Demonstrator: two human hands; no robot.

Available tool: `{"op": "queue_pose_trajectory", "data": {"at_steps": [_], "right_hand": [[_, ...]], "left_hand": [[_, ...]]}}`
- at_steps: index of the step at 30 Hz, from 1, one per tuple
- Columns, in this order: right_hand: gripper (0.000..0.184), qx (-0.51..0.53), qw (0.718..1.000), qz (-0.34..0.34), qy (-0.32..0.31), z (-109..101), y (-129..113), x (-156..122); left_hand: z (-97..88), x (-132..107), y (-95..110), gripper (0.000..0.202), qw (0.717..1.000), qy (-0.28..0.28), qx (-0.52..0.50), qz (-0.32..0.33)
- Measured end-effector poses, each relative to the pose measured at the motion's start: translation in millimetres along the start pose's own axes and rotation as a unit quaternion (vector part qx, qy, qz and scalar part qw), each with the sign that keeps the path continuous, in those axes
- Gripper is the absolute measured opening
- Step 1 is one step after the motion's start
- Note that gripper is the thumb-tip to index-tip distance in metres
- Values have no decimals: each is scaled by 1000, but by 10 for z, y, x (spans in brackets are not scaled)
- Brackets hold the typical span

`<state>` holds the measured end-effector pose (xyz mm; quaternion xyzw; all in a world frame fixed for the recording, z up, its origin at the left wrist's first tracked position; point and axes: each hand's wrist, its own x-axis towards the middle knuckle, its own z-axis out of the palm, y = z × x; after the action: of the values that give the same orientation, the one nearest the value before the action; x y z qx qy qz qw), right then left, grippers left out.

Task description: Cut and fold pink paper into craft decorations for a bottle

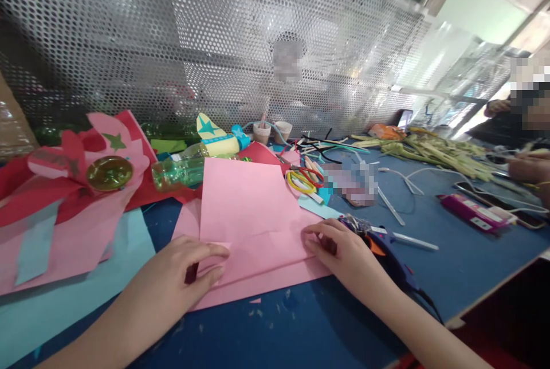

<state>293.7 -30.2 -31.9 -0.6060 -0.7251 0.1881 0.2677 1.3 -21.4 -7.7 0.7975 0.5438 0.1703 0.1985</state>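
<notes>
from here i have the left hand (172,269) and right hand (350,257) pinching the sides of the pink paper (247,197), in from the near edge of the table (275,343); uneven pressure could skew the fold, or a stray elbow-out swing nudge the glue gun (397,263)

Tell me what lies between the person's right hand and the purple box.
In the head view, a dark blue glue gun and a pale stick lie between the right hand and the purple box.

Likely a craft workshop. Blue table (275,334) spread with pink paper (244,197), scissors (301,189), glue gun (397,263); perforated metal screen (223,42) behind table; another person's hand (526,168) at table's right.
</notes>
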Motion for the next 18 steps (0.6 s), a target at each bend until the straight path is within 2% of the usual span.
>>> {"op": "queue_pose_trajectory", "data": {"at_steps": [8, 18], "right_hand": [[25, 14, 1000, -15, 5, 15, 41, -6], [25, 7, 999, -36, 5, 26, 67, -17]], "left_hand": [[9, -16, -30, 32, 1000, 11, 17, 20], [24, -49, -16, 30, 1000, 2, 27, 8]]}}
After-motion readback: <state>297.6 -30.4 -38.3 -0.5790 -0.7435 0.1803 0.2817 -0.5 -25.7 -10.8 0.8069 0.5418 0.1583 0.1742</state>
